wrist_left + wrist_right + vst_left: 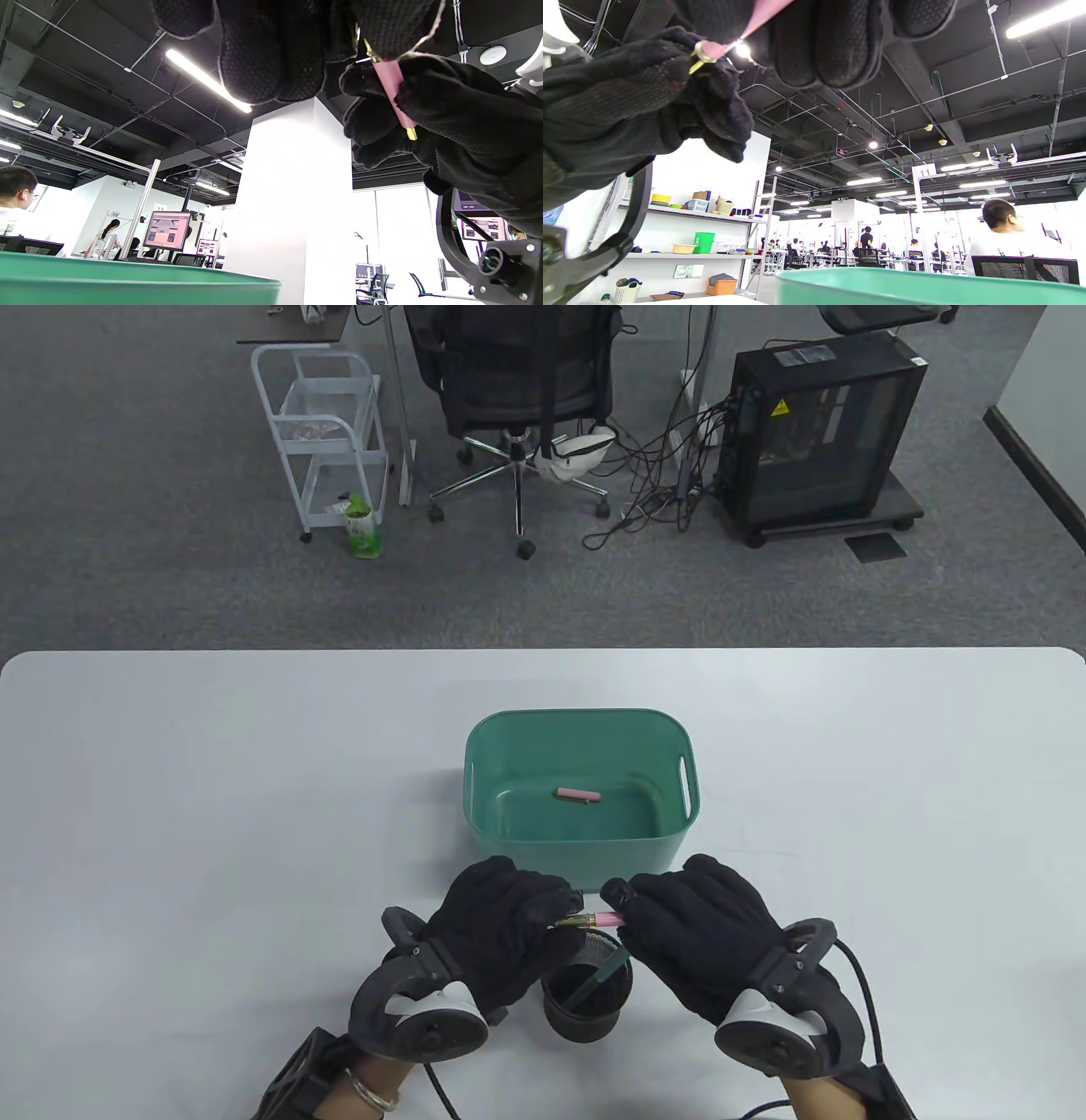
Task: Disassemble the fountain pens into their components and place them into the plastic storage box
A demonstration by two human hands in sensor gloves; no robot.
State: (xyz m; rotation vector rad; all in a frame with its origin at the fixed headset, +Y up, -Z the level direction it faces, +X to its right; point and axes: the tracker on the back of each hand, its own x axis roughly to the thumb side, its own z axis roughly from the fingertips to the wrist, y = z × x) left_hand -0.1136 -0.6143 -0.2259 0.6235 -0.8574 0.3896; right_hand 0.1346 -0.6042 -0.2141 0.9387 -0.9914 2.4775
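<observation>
The left hand and the right hand each hold one end of a pink fountain pen, their fingers curled tight round it. The pen lies level between the two hands, above a black pen cup and just in front of the green plastic storage box. A gold ring shows at the left-hand end of the pink barrel. One pink component already lies on the box floor. Step in hand: probably separating the barrel from the grip section. The next move likely calls for opposed twisting or pulling, then a short reach forward over the box rim. The box stands on a white worktop.
</observation>
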